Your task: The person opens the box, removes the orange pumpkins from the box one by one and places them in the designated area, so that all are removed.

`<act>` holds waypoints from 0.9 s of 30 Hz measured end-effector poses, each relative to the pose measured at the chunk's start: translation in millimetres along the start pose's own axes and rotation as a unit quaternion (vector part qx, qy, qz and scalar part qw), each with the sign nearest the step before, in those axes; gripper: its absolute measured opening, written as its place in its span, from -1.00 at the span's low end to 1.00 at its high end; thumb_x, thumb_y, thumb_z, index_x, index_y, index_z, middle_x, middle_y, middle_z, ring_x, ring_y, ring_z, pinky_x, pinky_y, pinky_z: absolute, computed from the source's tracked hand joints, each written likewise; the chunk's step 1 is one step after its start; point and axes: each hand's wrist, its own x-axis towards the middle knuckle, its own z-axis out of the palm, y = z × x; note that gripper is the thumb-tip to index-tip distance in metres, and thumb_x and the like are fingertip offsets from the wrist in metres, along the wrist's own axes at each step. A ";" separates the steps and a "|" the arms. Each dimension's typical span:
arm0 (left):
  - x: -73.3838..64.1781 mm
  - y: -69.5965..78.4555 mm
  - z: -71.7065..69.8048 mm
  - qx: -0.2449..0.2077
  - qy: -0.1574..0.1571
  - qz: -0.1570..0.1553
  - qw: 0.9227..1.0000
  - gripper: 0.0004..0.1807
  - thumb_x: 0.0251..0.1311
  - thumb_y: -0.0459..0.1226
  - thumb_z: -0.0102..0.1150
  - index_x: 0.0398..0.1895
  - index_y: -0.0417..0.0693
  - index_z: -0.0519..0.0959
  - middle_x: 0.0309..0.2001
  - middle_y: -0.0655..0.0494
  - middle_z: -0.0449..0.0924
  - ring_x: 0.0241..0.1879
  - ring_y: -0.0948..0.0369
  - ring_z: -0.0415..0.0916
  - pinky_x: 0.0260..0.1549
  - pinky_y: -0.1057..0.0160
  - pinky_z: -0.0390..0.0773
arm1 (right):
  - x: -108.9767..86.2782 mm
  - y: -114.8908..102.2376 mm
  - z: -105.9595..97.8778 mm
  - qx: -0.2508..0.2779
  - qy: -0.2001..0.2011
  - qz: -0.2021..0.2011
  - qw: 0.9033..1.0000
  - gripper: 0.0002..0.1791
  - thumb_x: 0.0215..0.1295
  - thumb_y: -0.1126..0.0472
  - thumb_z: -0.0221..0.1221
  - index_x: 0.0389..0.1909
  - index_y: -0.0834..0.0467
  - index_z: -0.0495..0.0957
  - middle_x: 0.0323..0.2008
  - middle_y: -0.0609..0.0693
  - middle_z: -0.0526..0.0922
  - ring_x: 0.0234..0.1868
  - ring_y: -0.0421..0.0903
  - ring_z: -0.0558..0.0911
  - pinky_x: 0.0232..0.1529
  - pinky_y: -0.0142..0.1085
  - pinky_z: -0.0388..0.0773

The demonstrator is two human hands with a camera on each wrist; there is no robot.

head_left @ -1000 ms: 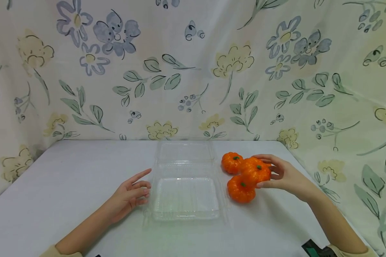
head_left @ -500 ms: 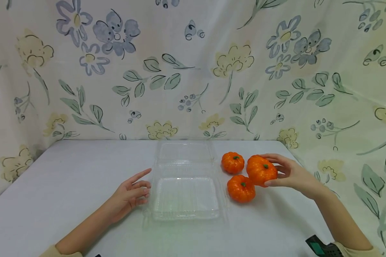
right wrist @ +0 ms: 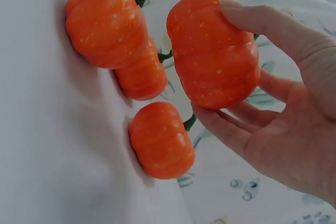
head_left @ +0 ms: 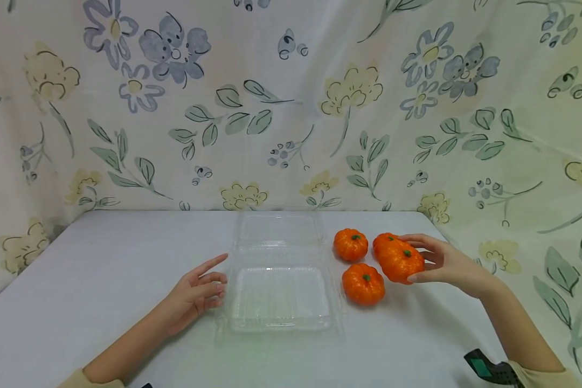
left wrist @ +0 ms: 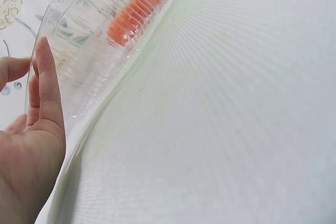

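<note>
My right hand (head_left: 448, 265) grips a small orange toy pumpkin (head_left: 402, 262) with a green stem, thumb on one side and fingers on the other. In the right wrist view this held pumpkin (right wrist: 212, 51) hangs off the table surface. Three similar pumpkins stand on the table: one at the front (head_left: 363, 284), one at the back left (head_left: 351, 245), and one partly hidden behind the held one (head_left: 382, 241). At the left side of a clear plastic clamshell box (head_left: 281, 299), my left hand (head_left: 194, 296) rests with relaxed fingers right at the rim.
The clamshell's lid (head_left: 278, 229) lies folded back toward a flowered curtain (head_left: 291, 134) behind the table. A white cloth covers the tabletop (head_left: 126, 253). Its right edge slants past my right forearm.
My right hand has moved right with the held pumpkin, away from the front and back-left pumpkins. Another pumpkin behind it has come into view. The left hand and box have stayed put.
</note>
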 end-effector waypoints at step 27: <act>-0.7 0.2 0.5 0.011 -0.002 0.008 1.000 -0.29 0.50 -0.46 0.08 0.64 0.09 0.19 -0.08 0.23 0.59 -0.21 0.33 0.60 -0.15 0.39 0.72 | -2.3 25.4 -14.8 -0.040 -0.057 0.016 0.997 -0.21 0.21 0.20 0.44 0.45 0.22 0.38 0.44 0.36 0.35 0.36 0.40 0.45 0.11 -0.37 0.63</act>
